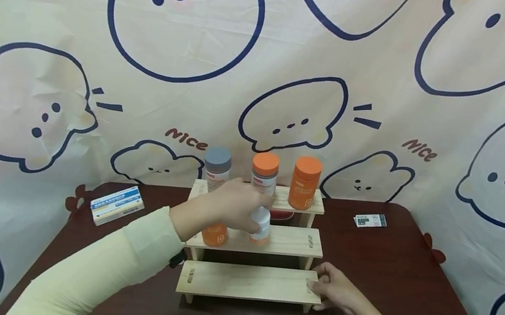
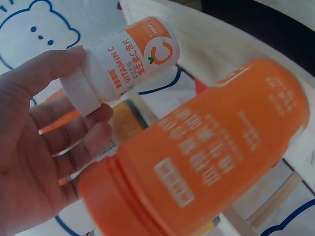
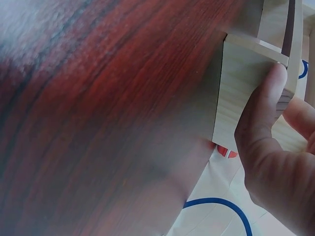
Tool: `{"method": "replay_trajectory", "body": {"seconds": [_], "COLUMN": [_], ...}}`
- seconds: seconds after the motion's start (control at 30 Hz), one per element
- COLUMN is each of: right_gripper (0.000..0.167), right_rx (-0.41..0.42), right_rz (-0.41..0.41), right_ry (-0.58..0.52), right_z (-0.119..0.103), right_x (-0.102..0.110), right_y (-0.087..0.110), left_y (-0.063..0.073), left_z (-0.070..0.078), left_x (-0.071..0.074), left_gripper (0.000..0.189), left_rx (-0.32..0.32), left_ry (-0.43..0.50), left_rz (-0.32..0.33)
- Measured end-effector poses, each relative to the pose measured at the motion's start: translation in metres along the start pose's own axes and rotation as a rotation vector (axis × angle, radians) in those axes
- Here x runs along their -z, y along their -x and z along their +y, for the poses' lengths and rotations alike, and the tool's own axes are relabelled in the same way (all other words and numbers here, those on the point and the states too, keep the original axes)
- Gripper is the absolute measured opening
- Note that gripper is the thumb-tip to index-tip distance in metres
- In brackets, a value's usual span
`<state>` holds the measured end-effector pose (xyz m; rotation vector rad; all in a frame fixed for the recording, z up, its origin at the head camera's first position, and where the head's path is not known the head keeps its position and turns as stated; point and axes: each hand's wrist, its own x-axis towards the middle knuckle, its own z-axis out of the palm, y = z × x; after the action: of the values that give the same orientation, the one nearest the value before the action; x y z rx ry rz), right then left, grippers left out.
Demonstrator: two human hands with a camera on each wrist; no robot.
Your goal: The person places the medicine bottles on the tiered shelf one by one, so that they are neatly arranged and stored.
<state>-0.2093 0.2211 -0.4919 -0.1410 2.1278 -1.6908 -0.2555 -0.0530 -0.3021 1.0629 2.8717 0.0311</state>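
Note:
My left hand [image 1: 236, 205] pinches the white cap of a small white-and-orange vitamin C bottle [image 2: 130, 61] between thumb and fingers. In the head view this bottle [image 1: 261, 227] is upright at the middle step of a three-step wooden rack [image 1: 250, 284]. An orange bottle [image 2: 211, 147] stands close beside it, partly hidden by my left hand in the head view [image 1: 214, 234]. My right hand [image 1: 335, 290] grips the right end of the lowest step, thumb against the wooden end [image 3: 246, 93] in the right wrist view.
Along the top step stand a grey-capped bottle [image 1: 218, 165], an orange-capped bottle [image 1: 265, 168] and an all-orange bottle [image 1: 305, 183]. A blue-and-white box [image 1: 117, 205] lies left on the dark red table [image 1: 367, 256]; small cards [image 1: 370, 220] lie right. Patterned cloth [image 1: 176, 43] hangs behind.

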Motion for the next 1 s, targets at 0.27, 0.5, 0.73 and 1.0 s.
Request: {"method": "replay_trajectory", "body": {"seconds": [0.27,0.5,0.73,1.0], "right_gripper": [0.04,0.039,0.039,0.039], "right_rx": [0.0,-0.007,-0.006,-0.016], "right_rz": [0.001,0.005,0.014,0.055], "right_ry": [-0.007,-0.01,0.006,0.09], "right_z": [-0.002,-0.001,0.0,0.01], "right_x": [-0.002,-0.003,-0.002,-0.005], "right_y": [0.002,0.003,0.001,-0.001], "left_y": [-0.005,-0.007,-0.011,0.002], "left_z": [-0.001,0.001,0.004,0.012], "left_x": [-0.009,-0.016,-0.026,-0.035], "left_gripper": [0.063,0.056,0.059,0.075], "left_rx": [0.041,0.097,0.14,0.16], "left_ry": [-0.158,-0.142,-0.154,-0.232], "left_rz": [-0.017,0.019,0.081,0.201]}}
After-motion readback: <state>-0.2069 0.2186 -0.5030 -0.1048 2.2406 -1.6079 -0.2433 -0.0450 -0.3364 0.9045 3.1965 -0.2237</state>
